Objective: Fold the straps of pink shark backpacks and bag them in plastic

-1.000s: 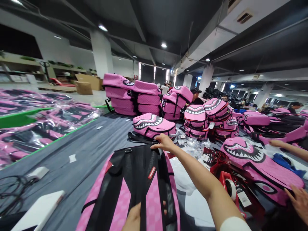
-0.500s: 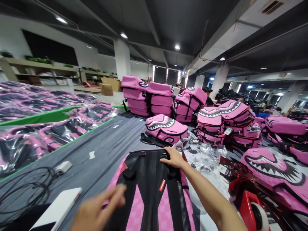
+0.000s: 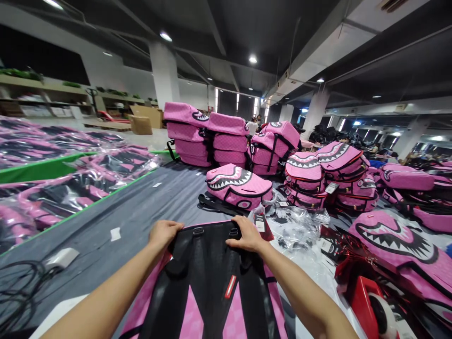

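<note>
A pink and black backpack (image 3: 212, 268) lies in front of me with its strap side up, black straps and a small red label showing. At its far left corner, my left hand (image 3: 164, 234) is closed on the edge. My right hand (image 3: 245, 234) grips the far right part of the same edge, beside a strap buckle, thumb on top and fingers over the far side. Just beyond my right hand lies a hang tag (image 3: 260, 224). Farther back, another pink backpack (image 3: 238, 184) with a shark-mouth print rests on the grey cloth.
Stacked pink backpacks (image 3: 228, 136) stand at the back. Plastic-wrapped backpacks (image 3: 67, 197) fill a green-edged area on the left. Clear plastic bags (image 3: 294, 230), a red tape dispenser (image 3: 367, 306) and a shark-print backpack (image 3: 399, 245) are at right. Black cables (image 3: 21, 292) lie at left.
My left hand has moved forward from the near left to the backpack's far left corner and closed on it. My right hand stays on the far edge. The view has shifted slightly.
</note>
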Tool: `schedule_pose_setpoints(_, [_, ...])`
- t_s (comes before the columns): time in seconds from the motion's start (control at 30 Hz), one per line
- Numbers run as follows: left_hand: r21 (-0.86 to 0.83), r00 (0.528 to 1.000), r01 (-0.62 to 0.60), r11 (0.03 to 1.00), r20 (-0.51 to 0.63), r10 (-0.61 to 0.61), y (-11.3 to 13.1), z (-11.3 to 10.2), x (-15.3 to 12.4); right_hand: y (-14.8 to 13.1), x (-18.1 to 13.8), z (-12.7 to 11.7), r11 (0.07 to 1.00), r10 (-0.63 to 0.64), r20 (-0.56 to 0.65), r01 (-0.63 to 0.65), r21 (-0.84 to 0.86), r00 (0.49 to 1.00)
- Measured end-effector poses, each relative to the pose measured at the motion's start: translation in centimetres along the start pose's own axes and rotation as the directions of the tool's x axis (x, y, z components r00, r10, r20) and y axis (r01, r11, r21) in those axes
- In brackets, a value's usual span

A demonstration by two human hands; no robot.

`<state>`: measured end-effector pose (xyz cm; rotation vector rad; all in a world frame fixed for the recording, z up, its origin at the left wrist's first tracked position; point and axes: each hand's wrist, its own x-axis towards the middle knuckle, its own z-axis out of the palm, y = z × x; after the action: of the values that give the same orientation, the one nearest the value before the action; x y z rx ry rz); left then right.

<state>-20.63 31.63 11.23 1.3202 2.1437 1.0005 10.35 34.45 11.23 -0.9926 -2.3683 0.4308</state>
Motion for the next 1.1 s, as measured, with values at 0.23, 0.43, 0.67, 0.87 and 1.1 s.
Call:
schedule_pose_setpoints(0.23, [0.250, 0.967, -0.249, 0.936, 0.111, 0.228, 2.1, 0.0, 0.4, 0.5, -0.8, 1.1, 0.983, -0.071, -0.125, 0.091, 0.158, 0.990])
schedule_pose_setpoints(0.43, [0.131, 0.906, -0.390, 0.911, 0.232, 0.355, 2.2, 1.5, 0.0, 0.8, -1.0, 1.5, 0.980, -0.084, -0.125, 0.104, 0.168, 0.989])
schedule_pose_setpoints(0.67, [0.172, 0.775, -0.627, 0.760, 0.035, 0.631, -1.0, 2.9, -6.8, 0.2, -2.2, 3.0, 0.967, -0.207, -0.269, 0.239, 0.090, 0.941])
schedule_pose_setpoints(0.87, [0.255, 0.673, -0.692, 0.676, -0.112, 0.731, -4.4, 5.0, -12.4, -1.7, -7.5, 3.5, 0.975, -0.221, -0.194, 0.222, -0.017, 0.956])
schedule_pose_setpoints(1.1, [0.205, 0.748, -0.663, 0.720, 0.197, 0.633, -7.0, 5.2, -13.0, -1.8, -8.8, 3.3, 0.984, -0.015, 0.182, 0.047, -0.174, 0.983])
